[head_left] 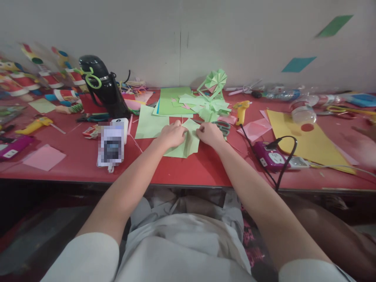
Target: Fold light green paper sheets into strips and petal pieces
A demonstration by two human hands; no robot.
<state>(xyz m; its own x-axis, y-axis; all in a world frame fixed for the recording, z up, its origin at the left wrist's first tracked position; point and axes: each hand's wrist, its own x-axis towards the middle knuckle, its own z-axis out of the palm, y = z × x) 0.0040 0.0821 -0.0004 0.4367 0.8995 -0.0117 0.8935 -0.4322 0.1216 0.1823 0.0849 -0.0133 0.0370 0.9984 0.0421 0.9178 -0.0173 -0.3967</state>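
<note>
A light green sheet of paper with creases stands partly raised from the red table in front of me. My left hand is closed at its left side, fingers curled and pinching the paper. On the other side my right hand has its fingers pressed together on the paper's right edge. Another light green sheet lies flat to the left. Behind my right hand, scissors with grey-green handles are partly hidden. Cut green pieces and a folded green paper wheel are farther back.
A black bottle and a phone stand left. To the right are a yellow glue gun, a purple power strip with black cables, yellow paper and a plastic bottle. A blurred hand of another person shows far right.
</note>
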